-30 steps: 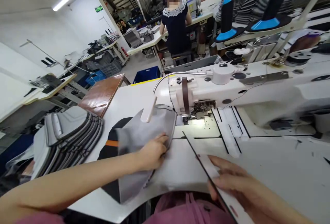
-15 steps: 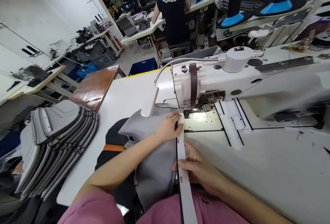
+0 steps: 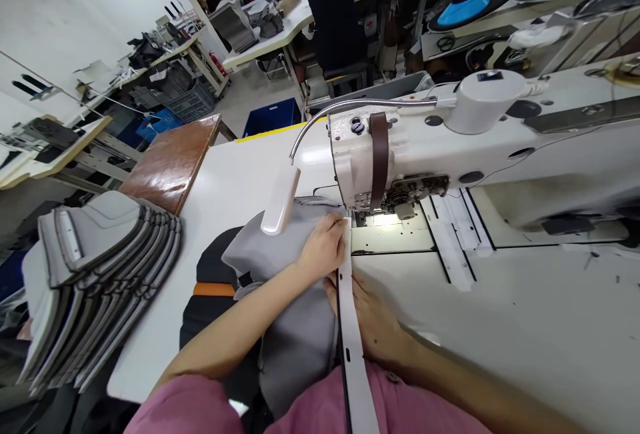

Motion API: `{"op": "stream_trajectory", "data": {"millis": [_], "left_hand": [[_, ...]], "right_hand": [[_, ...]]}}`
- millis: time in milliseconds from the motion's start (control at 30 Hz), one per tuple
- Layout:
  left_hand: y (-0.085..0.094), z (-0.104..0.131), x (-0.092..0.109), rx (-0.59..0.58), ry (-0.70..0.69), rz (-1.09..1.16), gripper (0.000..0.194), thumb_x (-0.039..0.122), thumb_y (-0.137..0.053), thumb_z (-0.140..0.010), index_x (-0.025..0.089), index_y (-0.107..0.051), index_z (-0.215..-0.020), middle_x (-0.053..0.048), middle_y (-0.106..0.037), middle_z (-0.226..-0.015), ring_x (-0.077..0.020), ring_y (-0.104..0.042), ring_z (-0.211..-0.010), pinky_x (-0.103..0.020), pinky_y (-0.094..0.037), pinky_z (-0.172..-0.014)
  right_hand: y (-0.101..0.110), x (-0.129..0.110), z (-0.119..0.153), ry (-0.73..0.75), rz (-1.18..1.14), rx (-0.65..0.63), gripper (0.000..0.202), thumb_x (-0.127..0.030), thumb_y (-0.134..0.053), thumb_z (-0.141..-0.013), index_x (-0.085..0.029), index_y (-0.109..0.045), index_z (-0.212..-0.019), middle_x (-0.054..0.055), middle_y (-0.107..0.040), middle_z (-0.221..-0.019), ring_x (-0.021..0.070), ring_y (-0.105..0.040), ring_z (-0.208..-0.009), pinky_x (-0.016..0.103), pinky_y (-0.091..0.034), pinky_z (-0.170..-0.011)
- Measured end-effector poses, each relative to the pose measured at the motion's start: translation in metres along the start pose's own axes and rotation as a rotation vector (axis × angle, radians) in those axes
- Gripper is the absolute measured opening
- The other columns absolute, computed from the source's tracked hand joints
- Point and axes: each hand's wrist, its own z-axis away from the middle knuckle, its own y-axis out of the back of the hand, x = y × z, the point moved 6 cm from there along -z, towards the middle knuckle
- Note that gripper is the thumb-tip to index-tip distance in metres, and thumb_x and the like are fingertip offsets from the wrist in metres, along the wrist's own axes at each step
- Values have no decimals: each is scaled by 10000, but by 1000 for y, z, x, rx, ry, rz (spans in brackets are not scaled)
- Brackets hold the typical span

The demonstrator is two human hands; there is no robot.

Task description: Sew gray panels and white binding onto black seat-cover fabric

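A long white strip (image 3: 353, 334) with a dark edge and small slots runs from the sewing machine's presser area down over my lap. My left hand (image 3: 324, 246), fingers closed, pinches the strip's upper end and the grey fabric edge just in front of the needle area. Beneath the strip, my right hand (image 3: 375, 321) is closed round it and the fabric edge; the strip hides part of its fingers. The grey fabric piece (image 3: 300, 327) lies left of the strip, over a black panel with an orange band (image 3: 214, 289). The sewing machine (image 3: 357, 161) stands right ahead, its needle hidden.
A white lamp (image 3: 281, 201) on a bendable neck hangs over the fabric. At left is a stack of grey padded panels (image 3: 115, 267). White strips (image 3: 453, 241) lie under the machine arm. A brown board (image 3: 173, 161) adjoins the table; a co-worker (image 3: 333, 14) sits beyond.
My right hand has slid up and further under the strip, its thumb no longer on top. My left hand stays near the needle area. The strip has shifted slightly, and the camera view has moved.
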Motion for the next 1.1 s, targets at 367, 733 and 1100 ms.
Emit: {"op": "stream_trajectory", "data": {"millis": [367, 733, 1100], "left_hand": [[-12, -11, 23, -19, 17, -19, 356, 66, -408, -828, 106, -516, -1165, -128, -517, -1182, -228, -493, -1096, -356, -451, -985], [-21, -18, 28, -39, 66, -114, 342, 65, -438, -828, 106, -517, -1158, -117, -521, -1141, -217, -475, -1099, -335, -434, -975], [-17, -32, 41, -314, 130, -342, 232, 191, -404, -912, 107, -615, -863, -142, -579, -975, -254, -545, -955, -354, -465, -810]], "right_hand": [[25, 8, 19, -18, 39, 31, 432, -141, -383, -832, -116, -612, -1198, 172, -622, -1177, 340, -509, -1195, 560, -369, -1060], [41, 14, 24, -3, 94, 137, 414, -177, -378, -871, -164, -592, -1226, 132, -667, -1097, 286, -563, -1145, 549, -369, -1073], [36, 14, 17, 5, 223, 80, 454, -137, -440, -791, -121, -611, -1211, 148, -676, -1088, 303, -587, -1086, 495, -418, -1028]]}}
